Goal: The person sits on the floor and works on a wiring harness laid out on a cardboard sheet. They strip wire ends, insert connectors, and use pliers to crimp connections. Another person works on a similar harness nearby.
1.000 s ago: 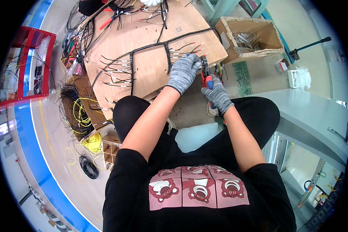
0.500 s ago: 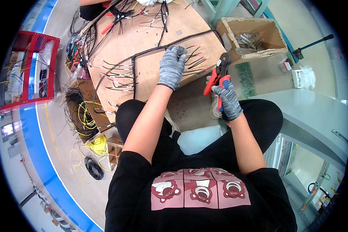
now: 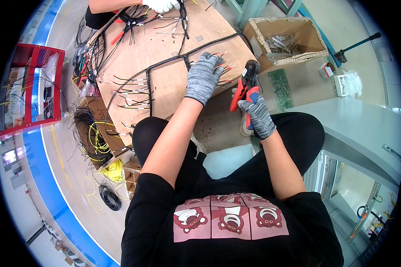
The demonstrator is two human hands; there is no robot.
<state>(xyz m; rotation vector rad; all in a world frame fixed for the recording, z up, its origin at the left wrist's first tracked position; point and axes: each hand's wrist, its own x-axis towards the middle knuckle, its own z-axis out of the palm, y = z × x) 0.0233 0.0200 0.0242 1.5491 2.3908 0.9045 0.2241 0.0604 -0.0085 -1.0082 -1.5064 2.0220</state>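
My right hand, in a grey knit glove, grips red-and-blue handled crimping pliers, their dark jaws pointing up beside the board's right edge. My left hand, gloved alike, lies over the right branch of a black wire harness. Its fingers stretch out, thumb apart, beside thin black wires with red tips; whether the fingertips touch them is hard to see. The harness rests on a plywood board. Another group of red-tipped wires fans out on the left.
At the far edge a co-worker's white-gloved hand is on the cables. A cardboard box with metal parts stands right of the board. A grey metal cabinet is at right. Yellow cable and a black coil lie at left.
My left hand has uncurled and its fingers now reach out by the red-tipped wires. The pliers stay in my right hand. The co-worker's white glove shows more at the far edge.
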